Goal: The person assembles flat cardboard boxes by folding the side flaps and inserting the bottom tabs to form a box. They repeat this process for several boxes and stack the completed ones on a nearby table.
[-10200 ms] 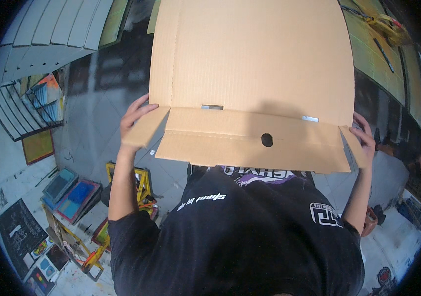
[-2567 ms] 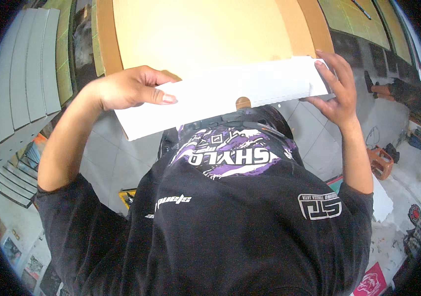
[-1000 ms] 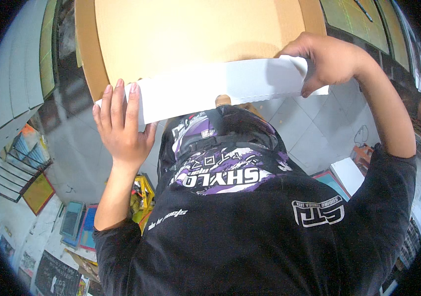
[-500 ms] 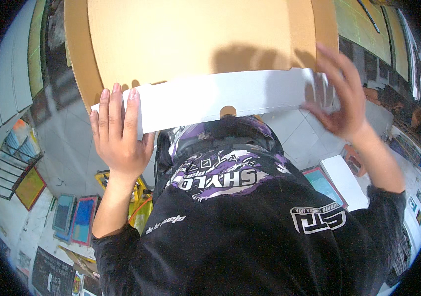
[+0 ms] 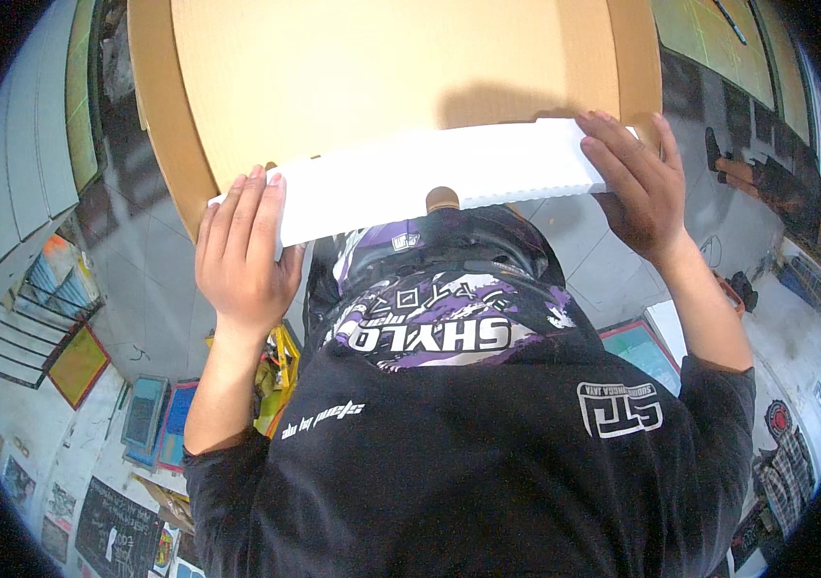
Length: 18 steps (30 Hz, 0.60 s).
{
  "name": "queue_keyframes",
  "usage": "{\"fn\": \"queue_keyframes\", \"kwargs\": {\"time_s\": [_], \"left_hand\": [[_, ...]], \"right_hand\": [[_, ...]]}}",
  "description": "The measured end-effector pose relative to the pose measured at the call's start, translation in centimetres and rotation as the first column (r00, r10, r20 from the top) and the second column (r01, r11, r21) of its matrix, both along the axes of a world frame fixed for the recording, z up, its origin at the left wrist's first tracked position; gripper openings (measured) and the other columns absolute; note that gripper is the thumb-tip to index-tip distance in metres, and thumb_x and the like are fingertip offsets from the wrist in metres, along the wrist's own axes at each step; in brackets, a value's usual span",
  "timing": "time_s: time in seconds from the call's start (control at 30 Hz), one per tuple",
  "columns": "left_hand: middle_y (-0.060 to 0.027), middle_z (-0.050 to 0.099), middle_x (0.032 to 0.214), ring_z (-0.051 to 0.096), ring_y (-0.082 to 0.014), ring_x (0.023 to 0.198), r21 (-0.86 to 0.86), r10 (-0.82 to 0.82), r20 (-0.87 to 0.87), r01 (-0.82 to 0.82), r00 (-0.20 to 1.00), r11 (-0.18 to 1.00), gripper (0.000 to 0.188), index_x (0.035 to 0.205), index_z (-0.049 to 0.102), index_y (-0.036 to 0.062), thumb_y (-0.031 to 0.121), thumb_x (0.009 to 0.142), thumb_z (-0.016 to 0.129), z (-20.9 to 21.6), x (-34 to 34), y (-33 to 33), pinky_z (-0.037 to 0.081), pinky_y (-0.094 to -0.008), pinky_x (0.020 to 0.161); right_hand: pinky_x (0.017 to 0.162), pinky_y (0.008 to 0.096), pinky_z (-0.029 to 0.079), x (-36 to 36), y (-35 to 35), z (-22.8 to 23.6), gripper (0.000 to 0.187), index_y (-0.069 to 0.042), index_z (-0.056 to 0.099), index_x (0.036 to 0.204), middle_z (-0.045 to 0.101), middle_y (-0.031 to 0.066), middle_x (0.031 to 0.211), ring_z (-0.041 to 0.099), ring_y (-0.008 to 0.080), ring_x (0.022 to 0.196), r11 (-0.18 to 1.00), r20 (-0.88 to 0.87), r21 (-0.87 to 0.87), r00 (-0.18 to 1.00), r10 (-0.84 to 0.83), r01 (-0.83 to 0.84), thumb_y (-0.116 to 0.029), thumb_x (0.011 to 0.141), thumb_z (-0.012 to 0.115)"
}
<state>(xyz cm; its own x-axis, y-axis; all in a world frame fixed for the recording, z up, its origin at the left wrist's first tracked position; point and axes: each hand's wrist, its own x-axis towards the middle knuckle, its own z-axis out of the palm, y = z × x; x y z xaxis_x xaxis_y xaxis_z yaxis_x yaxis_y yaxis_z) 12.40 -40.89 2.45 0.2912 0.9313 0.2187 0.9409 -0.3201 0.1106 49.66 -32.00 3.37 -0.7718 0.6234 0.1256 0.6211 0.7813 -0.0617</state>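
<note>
A large brown cardboard box (image 5: 391, 67) lies open in front of me, its inside facing up. Its near flap (image 5: 372, 188) is white, with a small rounded notch midway along the near edge. My left hand (image 5: 245, 255) grips the flap's left end, the long fingers stretched over the white face and the thumb by the near edge. At the other end my right hand (image 5: 637, 188) has its fingers laid over the flap, the little finger apart from the others. The right thumb is hidden below the flap.
Framed screens (image 5: 145, 419) stand low at the left, near a wire rack (image 5: 30, 332). Something yellow (image 5: 280, 376) is by my left forearm. Another framed panel (image 5: 641, 352) is beside my right arm. At the far right a person's bare foot and leg (image 5: 742, 178) show.
My right hand, blurred and off the flap's right end before, has come in to the left onto the flap. The flap's right end has shifted slightly upward in view. My left hand keeps its grip.
</note>
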Motion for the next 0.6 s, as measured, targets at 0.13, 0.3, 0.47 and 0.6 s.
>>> {"fn": "queue_keyframes", "kwargs": {"time_s": [0.13, 0.3, 0.47, 0.6], "left_hand": [[-0.0113, 0.06, 0.111, 0.057, -0.0269, 0.102, -0.136, -0.023, 0.1, 0.037, 0.995, 0.99, 0.051, 0.111, 0.058, 0.005, 0.005, 0.06, 0.065, 0.7, -0.1, 0.5, 0.044, -0.0401, 0.084], [-0.0114, 0.062, 0.101, 0.059, -0.0271, 0.093, -0.059, -0.028, 0.082, 0.033, 0.996, 0.998, 0.046, 0.102, 0.061, 0.0031, -0.001, 0.056, 0.061, 1.3, 2.7, 0.9, 0.046, -0.0361, 0.077], [-0.0106, 0.063, 0.096, 0.06, -0.0262, 0.087, -0.036, -0.022, 0.182, 0.029, 0.983, 0.999, 0.042, 0.098, 0.061, 0.0011, 0.0, 0.056, 0.06, 0.6, 2.4, 0.9, 0.047, -0.0356, 0.074], [-0.009, 0.063, 0.093, 0.06, -0.0244, 0.083, -0.11, -0.019, 0.18, 0.04, 0.983, 0.993, 0.039, 0.094, 0.061, 0.0013, 0.001, 0.055, 0.061, 1.6, 2.5, 0.9, 0.045, -0.0351, 0.07]], "right_hand": [[0.091, 0.0459, 0.039, -0.8, 0.1, 1.2, 0.044, -0.01, 0.054, 0.11, 0.059, 0.009, 0.115, 0.058, 0.0266, 0.103, 0.99, 0.011, -0.135, 0.999, -0.034, 0.035, -0.004, 0.067, 0.064], [0.081, 0.0394, 0.047, -4.6, -0.9, 1.5, 0.042, -0.003, 0.057, 0.102, 0.061, 0.0116, 0.108, 0.059, 0.0292, 0.098, 0.981, -0.142, -0.186, 0.986, -0.086, 0.059, 0.007, 0.062, 0.061], [0.075, 0.0383, 0.049, -4.8, -0.5, 1.6, 0.042, -0.003, 0.056, 0.101, 0.062, 0.0137, 0.103, 0.061, 0.0316, 0.092, 0.957, -0.126, -0.289, 0.99, -0.071, 0.032, 0.01, 0.061, 0.058], [0.069, 0.038, 0.05, -5.0, -0.3, 2.0, 0.032, -0.008, 0.058, 0.097, 0.064, 0.0102, 0.096, 0.062, 0.0303, 0.083, 0.952, -0.103, -0.302, 0.991, -0.081, 0.046, 0.001, 0.066, 0.06]]}}
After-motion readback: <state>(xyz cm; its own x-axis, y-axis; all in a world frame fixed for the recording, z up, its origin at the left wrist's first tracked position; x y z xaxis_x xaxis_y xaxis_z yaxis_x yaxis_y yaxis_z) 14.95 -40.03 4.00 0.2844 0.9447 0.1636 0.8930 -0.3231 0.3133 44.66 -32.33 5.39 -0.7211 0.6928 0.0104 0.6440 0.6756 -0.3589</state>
